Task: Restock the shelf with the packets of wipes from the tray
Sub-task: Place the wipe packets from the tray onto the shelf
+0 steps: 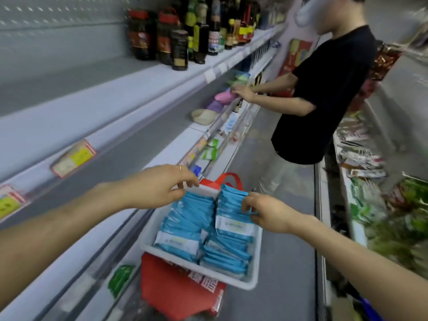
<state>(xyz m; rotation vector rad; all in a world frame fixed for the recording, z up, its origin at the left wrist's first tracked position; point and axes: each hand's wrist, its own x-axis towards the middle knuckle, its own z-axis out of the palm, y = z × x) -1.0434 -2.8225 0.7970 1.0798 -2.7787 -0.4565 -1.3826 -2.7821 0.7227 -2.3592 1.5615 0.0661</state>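
Note:
A white tray (252,278) sits on top of a red bag, low in the middle of the head view. It holds two rows of blue and white wipe packets (185,225) standing on edge. My right hand (264,210) pinches the upper packets of the right row (231,205), which stand raised above the others. My left hand (159,185) reaches over the far left end of the tray, fingertips curled at the top of the left row. The grey shelf (129,144) on the left is bare in front of me.
A person in a black shirt (324,89) stands just beyond the tray, hands on the middle shelf. Dark bottles (178,35) fill the upper shelf. The red bag (180,295) rests on the floor. Packaged goods (393,216) line the right side of the narrow aisle.

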